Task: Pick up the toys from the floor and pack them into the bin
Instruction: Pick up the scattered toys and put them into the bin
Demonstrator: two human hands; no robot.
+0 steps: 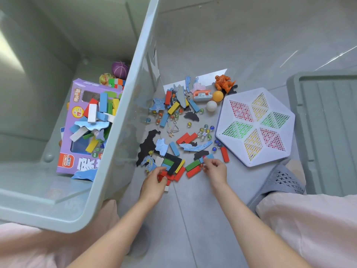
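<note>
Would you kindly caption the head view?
Both hands gather coloured blocks from the floor beside the bin.

You've only got readable print on the purple box [77,120] lying in the bin [123,117]. Orange badge [65,159] at its lower left reads roughly "XCPAI", small Chinese line under it too fine to read. Big white Chinese characters [87,165] run along the bottom edge, cut off by the bin wall. Yellow round sticker [77,111] shows "二" plus another character you can't make out. Yellow Chinese text near the top edge is blurred. White die [204,134] on the floor shows dots, count unclear
</note>
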